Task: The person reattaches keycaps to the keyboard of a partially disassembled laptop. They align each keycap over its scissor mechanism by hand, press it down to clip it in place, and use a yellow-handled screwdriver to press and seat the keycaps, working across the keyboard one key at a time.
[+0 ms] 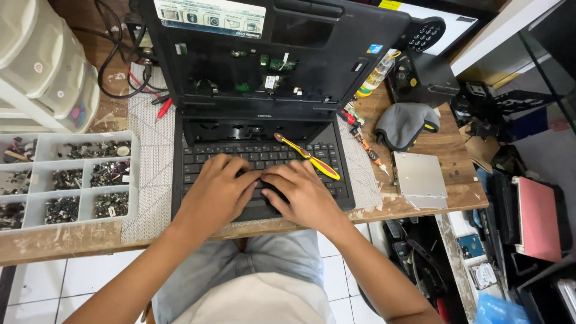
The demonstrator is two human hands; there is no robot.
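Observation:
A black laptop [198, 141] lies open on a grey woven mat [150, 174] on the wooden workbench, its upper half stripped so small circuit parts show. Both hands rest on the front of its keyboard. My left hand [219, 189] presses flat on the lower middle keys. My right hand [303, 195] lies beside it, fingertips meeting those of the left over the keys. What the fingertips hold, if anything, is hidden. A yellow and red pry tool [309, 157] lies slantwise on the keyboard just beyond my right hand.
A clear compartment tray of screws [66, 180] sits left, white plastic drawers [45, 66] behind it. Right of the laptop lie a screwdriver [369, 150], a grey cap [405, 123], a silver drive [419, 175] and a black box [423, 75]. Cluttered parts fill the floor at right.

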